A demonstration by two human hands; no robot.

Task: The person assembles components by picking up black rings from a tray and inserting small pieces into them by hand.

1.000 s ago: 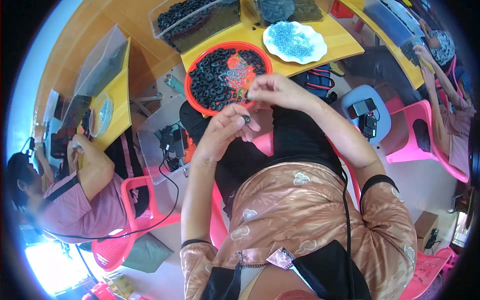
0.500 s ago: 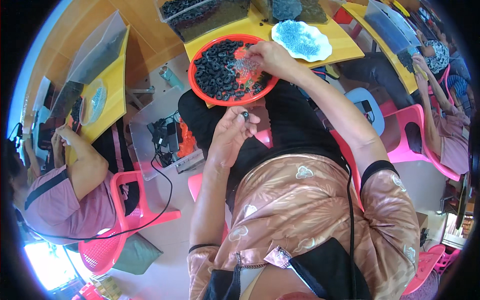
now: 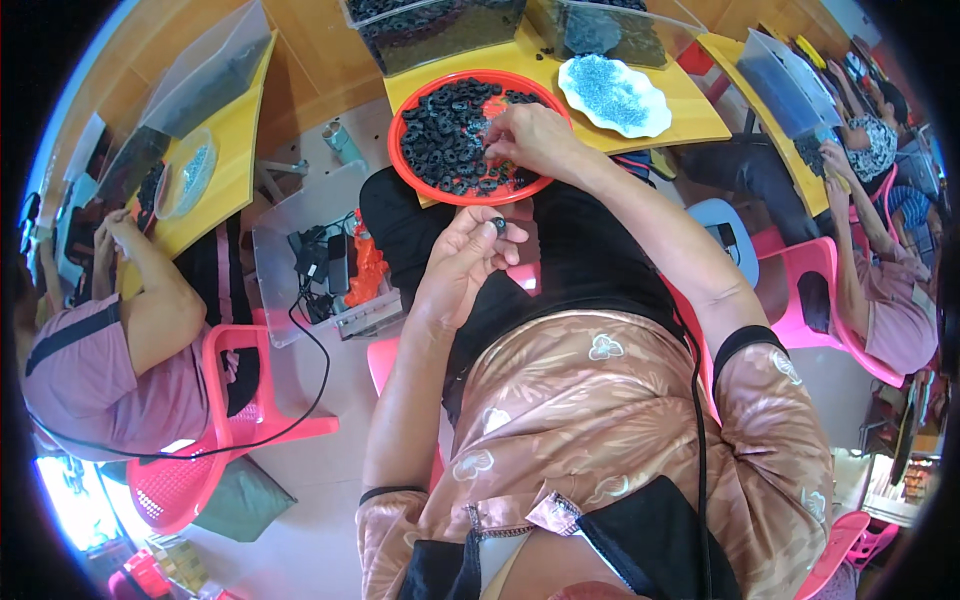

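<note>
A red round tray (image 3: 398, 160) rests by my lap at the table's near edge. Small black ring-like parts (image 3: 440, 135) are heaped over its left side. My right hand (image 3: 535, 138) reaches into the tray, its fingertips pinched down among the pieces; whatever they grip is too small to make out. Just below the tray's near rim, my left hand (image 3: 468, 258) holds one small black part (image 3: 499, 227) between thumb and fingers. To the right stands a white scalloped dish (image 3: 655, 115) full of tiny clear bluish pieces (image 3: 610, 90).
Clear bins (image 3: 440, 45) holding black parts stand at the back of the yellow table (image 3: 690, 105). Left of my legs, a clear box (image 3: 275, 300) contains cables and an orange thing (image 3: 366, 270). Co-workers sit at yellow tables on both sides, on pink chairs (image 3: 240, 430).
My right hand has shifted down within the tray, nearer its middle. My left hand still holds the black part at nearly the same spot. The view has shifted slightly.
</note>
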